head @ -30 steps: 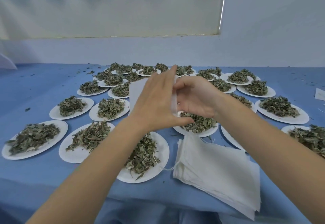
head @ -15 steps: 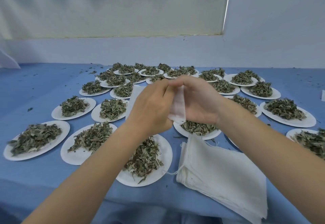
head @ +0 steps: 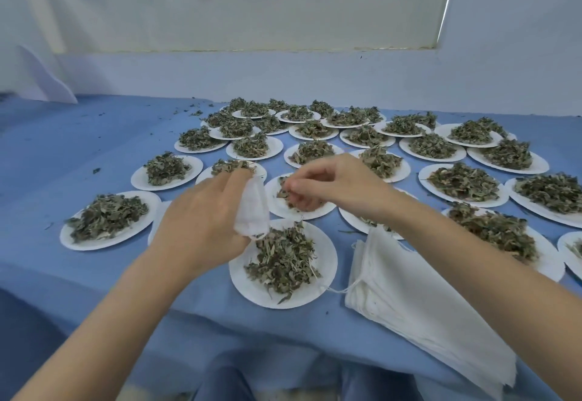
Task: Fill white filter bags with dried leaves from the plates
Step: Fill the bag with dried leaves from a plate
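Left hand [head: 201,221] grips one filter bag [head: 252,208], fingers curled round its left side, holding it up above the bench [head: 78,281] between two plates. Right hand [head: 327,184] sits over the plate [head: 327,210] just right of the bag, fingertips curled down into the leaves [head: 285,194]. It looks like a pinch on a few leaves, though how much it has I cannot tell.

Step, as I read it: bag is picked and opened or nearly so, first grab of leaves is under way. No leaves visible inside the bag, so filling of this one has barely begun.

Bag orientation: long axis runs roughly upright in view, tilted a bit, lower end near the front plate [head: 245,277], upper end by the left fingertips. Which end is the mouth isn't clear; the lower edge looks rounded and puffed, so possibly that one.

Next move needs: the mouth held open and turned toward the right hand, the pinch lifted clear and carried the short way left, then dropped inside. Dry leaves are light and brittle, so expect spill at the rim if the mouth is slack.

Spare bags [head: 425,303] are stacked at the right, near the bench edge, drawstring trailing toward the front plate.
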Demonstrator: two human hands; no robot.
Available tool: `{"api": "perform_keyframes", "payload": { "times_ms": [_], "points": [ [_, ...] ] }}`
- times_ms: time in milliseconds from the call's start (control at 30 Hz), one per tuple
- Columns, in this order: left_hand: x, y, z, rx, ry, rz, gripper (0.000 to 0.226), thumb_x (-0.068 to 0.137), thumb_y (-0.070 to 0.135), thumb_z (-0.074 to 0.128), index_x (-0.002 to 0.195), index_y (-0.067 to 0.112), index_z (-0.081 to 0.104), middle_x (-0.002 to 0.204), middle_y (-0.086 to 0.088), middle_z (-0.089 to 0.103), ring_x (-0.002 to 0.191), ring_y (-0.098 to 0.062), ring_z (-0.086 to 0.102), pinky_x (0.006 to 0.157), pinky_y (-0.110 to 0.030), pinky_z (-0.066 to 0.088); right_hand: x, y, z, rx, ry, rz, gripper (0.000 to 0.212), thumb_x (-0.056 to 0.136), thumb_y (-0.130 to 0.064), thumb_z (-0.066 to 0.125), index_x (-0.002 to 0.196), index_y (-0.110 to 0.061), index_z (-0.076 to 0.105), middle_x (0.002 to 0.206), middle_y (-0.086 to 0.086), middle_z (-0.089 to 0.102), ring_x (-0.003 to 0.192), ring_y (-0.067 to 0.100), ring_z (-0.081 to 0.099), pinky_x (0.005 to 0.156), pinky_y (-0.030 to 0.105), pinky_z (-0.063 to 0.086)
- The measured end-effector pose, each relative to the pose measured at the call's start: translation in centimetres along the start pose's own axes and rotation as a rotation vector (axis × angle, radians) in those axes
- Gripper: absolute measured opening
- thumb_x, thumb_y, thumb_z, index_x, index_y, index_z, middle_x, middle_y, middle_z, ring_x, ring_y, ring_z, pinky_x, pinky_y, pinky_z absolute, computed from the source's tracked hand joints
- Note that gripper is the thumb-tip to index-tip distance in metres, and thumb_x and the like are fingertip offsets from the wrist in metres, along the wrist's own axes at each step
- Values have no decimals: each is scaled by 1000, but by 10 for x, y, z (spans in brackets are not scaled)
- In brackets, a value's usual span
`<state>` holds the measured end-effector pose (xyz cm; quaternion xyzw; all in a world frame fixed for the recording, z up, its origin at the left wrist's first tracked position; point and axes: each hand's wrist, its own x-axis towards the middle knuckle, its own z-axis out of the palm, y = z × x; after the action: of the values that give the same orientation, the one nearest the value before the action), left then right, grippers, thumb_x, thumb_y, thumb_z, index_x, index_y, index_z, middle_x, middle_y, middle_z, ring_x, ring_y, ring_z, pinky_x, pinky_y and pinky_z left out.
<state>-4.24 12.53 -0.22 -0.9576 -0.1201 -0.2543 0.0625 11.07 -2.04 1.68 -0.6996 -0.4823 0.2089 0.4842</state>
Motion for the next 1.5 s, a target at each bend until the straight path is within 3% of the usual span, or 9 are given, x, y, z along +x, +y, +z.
{"api": "perform_keyframes", "payload": {
  "times_ms": [133, 233, 467, 700, 900, 1000, 1167, 1300, 1500],
  "points": [
    [-18, -13, 11, 41, -121, 5, 61, 63, 31, 70, 118, 13, 52, 101, -9, 63, 88, -35, 60, 60, -35, 40, 3, 22, 9, -572, -164, 29, 30, 82, -40, 63, 108, -25, 67, 106, -7, 68, 80, -4, 59, 67, 6, 43],
    [-23, -18, 21, 2, -121, -18, 55, 67, 37, 63, 116, 18, 50, 105, -4, 60, 96, -31, 57, 66, -34, 40, 6, 33, 15, -701, -266, 111, 48, 82, -52, 55, 123, -28, 56, 118, -3, 62, 91, 5, 54, 71, 15, 37],
    [-22, -21, 40, -53, -134, -3, 54, 70, 42, 65, 115, 21, 46, 102, -1, 57, 95, -26, 55, 68, -31, 37, 11, 42, 21, -673, -245, 170, 47, 81, -54, 55, 121, -29, 56, 105, -5, 63, 87, 7, 53, 65, 10, 34],
    [-12, -13, 45, -95, -220, -87, 56, 68, 45, 64, 115, 23, 40, 108, 1, 54, 101, -24, 52, 68, -29, 35, 16, 47, 29, -644, -247, 180, 36, 80, -43, 63, 109, -22, 65, 102, -1, 66, 90, 13, 58, 79, 25, 45],
    [-8, -11, 47, -115, -243, -114, 55, 70, 43, 63, 115, 22, 42, 108, 0, 55, 99, -24, 53, 68, -29, 37, 17, 39, 21, -570, -105, 68, 18, 77, -35, 69, 91, -24, 71, 70, -11, 64, 52, -5, 54, 51, 7, 42],
    [-4, -11, 46, -142, -214, -121, 55, 70, 41, 64, 116, 21, 43, 108, -1, 57, 99, -26, 54, 66, -28, 35, 18, 31, 12, -493, 14, 33, 17, 75, -35, 72, 90, -27, 71, 62, -19, 61, 47, -8, 54, 53, 6, 42],
    [3, -9, 45, -172, -217, -137, 57, 69, 42, 63, 118, 24, 41, 108, 0, 57, 96, -26, 54, 64, -29, 34, 19, 17, 7, -361, 142, -42, 18, 73, -29, 74, 90, -24, 73, 71, -14, 67, 62, 4, 62, 63, 14, 47],
    [6, -6, 47, -217, -182, -181, 58, 67, 45, 65, 116, 23, 42, 107, -1, 58, 96, -26, 55, 64, -29, 33, 17, 16, 16, -262, 92, -88, 19, 72, -20, 75, 91, -21, 72, 74, -7, 69, 61, 6, 64, 69, 23, 55],
    [6, 0, 46, -235, -67, -176, 52, 68, 44, 64, 112, 21, 47, 104, -1, 61, 93, -28, 57, 63, -29, 33, 17, 19, 30, -280, 59, -152, 21, 71, -16, 76, 91, -21, 72, 83, -1, 70, 67, 4, 61, 71, 21, 51]
  ]
}}
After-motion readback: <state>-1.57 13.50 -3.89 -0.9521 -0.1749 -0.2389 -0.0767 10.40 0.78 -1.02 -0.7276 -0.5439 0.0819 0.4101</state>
